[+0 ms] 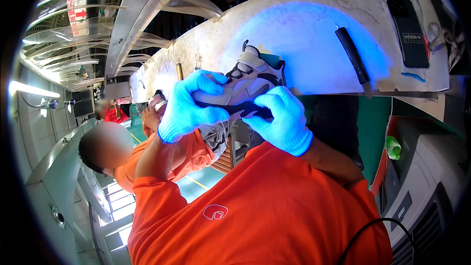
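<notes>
A grey sneaker point(245, 86) with black laces and trim is held between my gloved hands at the table's near edge. Along its lower side, facing me, runs a black sole point(238, 107). My left hand point(189, 105) grips the toe end, thumb on the sole and fingers over the upper. At the heel end, the fingers and thumb of my right hand point(280, 117) pinch the sole's edge. Both gloves glow blue under the light. The shoe's far side is hidden.
On the worn white table point(314, 44) lie a black-handled tool point(353, 56), a black phone point(408, 34) and a small blue strip point(413, 76). A co-worker point(147, 159) in orange handles another shoe point(157, 102) at the left. A grey machine point(417, 162) stands at the right.
</notes>
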`<state>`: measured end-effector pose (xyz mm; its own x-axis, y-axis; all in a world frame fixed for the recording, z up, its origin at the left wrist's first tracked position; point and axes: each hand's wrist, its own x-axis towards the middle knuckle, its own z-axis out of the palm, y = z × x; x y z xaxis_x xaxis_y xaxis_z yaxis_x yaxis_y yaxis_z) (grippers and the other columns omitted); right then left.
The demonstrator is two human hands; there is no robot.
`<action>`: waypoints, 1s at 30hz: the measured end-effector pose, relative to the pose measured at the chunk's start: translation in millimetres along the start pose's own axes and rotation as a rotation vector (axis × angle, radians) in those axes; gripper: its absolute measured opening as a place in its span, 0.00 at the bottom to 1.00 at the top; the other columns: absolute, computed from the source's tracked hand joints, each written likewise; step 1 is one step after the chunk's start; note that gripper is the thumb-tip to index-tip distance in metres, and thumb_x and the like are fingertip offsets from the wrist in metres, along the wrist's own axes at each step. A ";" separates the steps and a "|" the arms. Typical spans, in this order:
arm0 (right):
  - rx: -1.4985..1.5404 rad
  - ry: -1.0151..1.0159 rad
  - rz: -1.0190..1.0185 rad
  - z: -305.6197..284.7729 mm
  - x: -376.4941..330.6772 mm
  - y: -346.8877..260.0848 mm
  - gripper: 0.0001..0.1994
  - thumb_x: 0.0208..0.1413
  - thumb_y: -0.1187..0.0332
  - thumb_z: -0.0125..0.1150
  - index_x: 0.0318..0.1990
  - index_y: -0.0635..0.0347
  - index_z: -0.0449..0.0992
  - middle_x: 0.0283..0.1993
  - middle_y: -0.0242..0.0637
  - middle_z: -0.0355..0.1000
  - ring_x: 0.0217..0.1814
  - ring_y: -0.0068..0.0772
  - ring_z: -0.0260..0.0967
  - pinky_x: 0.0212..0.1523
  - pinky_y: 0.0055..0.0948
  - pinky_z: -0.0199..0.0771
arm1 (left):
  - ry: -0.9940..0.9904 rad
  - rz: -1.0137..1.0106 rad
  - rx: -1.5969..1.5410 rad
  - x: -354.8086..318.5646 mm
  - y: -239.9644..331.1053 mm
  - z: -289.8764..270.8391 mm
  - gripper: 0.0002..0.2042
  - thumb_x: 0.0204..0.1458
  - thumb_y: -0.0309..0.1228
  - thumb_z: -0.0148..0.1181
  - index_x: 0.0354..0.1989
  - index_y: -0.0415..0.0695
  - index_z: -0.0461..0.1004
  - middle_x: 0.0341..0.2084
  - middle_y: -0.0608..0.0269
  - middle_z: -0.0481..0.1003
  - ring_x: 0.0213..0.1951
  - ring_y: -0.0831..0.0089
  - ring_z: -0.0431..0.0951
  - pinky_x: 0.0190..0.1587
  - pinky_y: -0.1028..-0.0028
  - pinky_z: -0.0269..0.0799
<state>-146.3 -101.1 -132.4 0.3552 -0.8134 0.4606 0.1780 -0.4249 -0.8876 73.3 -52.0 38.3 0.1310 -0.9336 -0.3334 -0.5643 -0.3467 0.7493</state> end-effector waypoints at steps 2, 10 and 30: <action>0.005 0.001 -0.001 0.6 2.9 2.5 0.22 0.44 0.67 0.91 0.42 0.55 0.80 0.41 0.39 0.77 0.39 0.46 0.80 0.39 0.41 0.81 | -0.012 0.007 0.003 2.6 -2.0 -2.6 0.25 0.36 0.25 0.90 0.45 0.40 0.84 0.57 0.51 0.82 0.62 0.59 0.82 0.67 0.59 0.76; 0.018 -0.052 0.022 3.1 6.7 10.4 0.30 0.47 0.62 0.90 0.55 0.55 0.78 0.46 0.39 0.78 0.43 0.46 0.79 0.41 0.43 0.81 | -0.043 -0.012 -0.093 6.1 -12.3 -10.2 0.26 0.36 0.25 0.90 0.46 0.41 0.84 0.60 0.51 0.81 0.64 0.59 0.81 0.68 0.59 0.75; -0.079 -0.182 0.084 20.4 10.0 14.6 0.37 0.47 0.58 0.90 0.63 0.53 0.77 0.46 0.36 0.80 0.44 0.44 0.81 0.43 0.43 0.82 | -0.229 -0.468 0.548 59.9 21.9 9.5 0.39 0.48 0.59 0.82 0.61 0.39 0.85 0.43 0.45 0.88 0.44 0.54 0.91 0.50 0.60 0.84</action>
<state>-121.4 -107.4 -140.9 0.5265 -0.7653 0.3702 0.0708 -0.3944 -0.9162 61.1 -114.6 29.3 0.3178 -0.6374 -0.7019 -0.8236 -0.5524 0.1288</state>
